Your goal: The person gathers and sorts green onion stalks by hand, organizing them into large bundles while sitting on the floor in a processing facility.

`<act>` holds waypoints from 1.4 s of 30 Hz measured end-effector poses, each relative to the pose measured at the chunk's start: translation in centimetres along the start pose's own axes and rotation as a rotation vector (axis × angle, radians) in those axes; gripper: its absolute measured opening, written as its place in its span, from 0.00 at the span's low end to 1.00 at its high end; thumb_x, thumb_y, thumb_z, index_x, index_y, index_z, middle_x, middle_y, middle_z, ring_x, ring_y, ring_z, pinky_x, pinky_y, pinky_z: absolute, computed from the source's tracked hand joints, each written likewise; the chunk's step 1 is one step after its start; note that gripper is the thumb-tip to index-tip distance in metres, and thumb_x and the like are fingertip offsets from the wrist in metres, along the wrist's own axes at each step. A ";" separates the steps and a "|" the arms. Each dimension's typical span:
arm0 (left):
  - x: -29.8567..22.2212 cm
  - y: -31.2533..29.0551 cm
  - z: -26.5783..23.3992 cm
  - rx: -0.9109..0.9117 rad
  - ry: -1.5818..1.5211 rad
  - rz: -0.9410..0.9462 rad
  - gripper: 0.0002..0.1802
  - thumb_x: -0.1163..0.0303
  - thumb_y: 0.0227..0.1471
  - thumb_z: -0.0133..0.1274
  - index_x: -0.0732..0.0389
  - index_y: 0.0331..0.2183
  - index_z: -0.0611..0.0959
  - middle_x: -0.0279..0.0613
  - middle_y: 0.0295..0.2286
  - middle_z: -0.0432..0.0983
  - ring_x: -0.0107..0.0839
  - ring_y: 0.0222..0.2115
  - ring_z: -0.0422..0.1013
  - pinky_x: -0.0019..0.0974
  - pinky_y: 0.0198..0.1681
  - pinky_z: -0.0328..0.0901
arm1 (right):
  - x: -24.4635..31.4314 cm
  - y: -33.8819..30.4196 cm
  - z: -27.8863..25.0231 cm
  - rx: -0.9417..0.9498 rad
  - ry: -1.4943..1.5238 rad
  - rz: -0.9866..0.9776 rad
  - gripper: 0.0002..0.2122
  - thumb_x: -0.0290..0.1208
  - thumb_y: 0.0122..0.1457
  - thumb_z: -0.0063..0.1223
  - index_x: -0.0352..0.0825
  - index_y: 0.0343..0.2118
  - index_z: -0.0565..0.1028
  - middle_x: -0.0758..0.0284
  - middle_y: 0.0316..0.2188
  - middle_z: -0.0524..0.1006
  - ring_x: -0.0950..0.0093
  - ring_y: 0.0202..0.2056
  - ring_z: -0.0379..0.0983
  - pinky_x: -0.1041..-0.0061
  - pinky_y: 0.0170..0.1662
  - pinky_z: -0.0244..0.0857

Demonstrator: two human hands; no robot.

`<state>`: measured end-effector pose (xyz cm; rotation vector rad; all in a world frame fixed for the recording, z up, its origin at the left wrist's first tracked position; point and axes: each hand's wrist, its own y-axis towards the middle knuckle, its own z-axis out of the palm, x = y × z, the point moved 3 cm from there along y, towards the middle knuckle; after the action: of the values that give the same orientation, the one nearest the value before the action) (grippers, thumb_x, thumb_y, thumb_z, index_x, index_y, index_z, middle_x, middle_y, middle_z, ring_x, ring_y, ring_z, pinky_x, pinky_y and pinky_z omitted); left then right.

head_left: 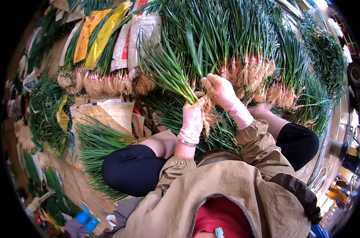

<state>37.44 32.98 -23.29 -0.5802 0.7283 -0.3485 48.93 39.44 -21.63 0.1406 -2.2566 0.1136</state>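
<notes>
My left hand [192,115], in a pale pink glove, is wrapped round a bunch of spring onions [176,81]. Their green leaves fan up and to the left, and their stringy roots hang beside the glove. Close by on the right, my gloved right hand [221,92] has its fingers pinched on a spring onion stalk [196,59], whose leaves rise upward, partly blurred. The right fingertips are partly hidden. Just beyond both hands lies a thick row of spring onions [247,43] with pinkish bulbs and tan roots toward me.
Bundles partly covered by a yellow wrapper [98,37] and a white woven sack piece [144,37] lie at the far left. Loose greens [98,146] rest beside my left knee [128,170]. More bundles lie right, near a black wheel [356,74].
</notes>
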 end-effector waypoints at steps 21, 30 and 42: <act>-0.6 -0.2 1.5 0.326 -0.256 0.097 0.18 0.74 0.49 0.48 0.67 0.44 0.70 0.47 0.29 0.71 0.38 0.31 0.70 0.41 0.38 0.69 | -6.8 4.3 -5.3 -0.055 -0.388 0.444 0.21 0.51 0.58 0.40 0.34 0.36 0.72 0.62 0.24 0.76 0.69 0.30 0.73 0.67 0.36 0.67; 0.8 1.2 0.2 0.210 -0.234 0.002 0.09 0.80 0.46 0.52 0.66 0.34 0.76 0.40 0.25 0.73 0.31 0.23 0.71 0.36 0.35 0.71 | -5.9 4.3 -7.3 -0.084 -0.041 0.407 0.16 0.46 0.52 0.53 0.35 0.28 0.75 0.66 0.18 0.72 0.77 0.23 0.68 0.75 0.29 0.62; 1.3 0.1 0.8 0.251 -0.155 -0.174 0.09 0.76 0.49 0.47 0.63 0.35 0.73 0.47 0.32 0.76 0.34 0.26 0.74 0.29 0.22 0.69 | -1.2 -0.9 -1.5 0.301 1.285 0.480 0.17 0.30 0.57 0.47 0.34 0.50 0.64 0.71 0.30 0.73 0.84 0.18 0.64 0.80 0.25 0.67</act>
<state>38.95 32.71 -23.59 -0.4274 0.4772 -0.5418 50.95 38.84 -21.59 -0.2633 -0.9382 0.6058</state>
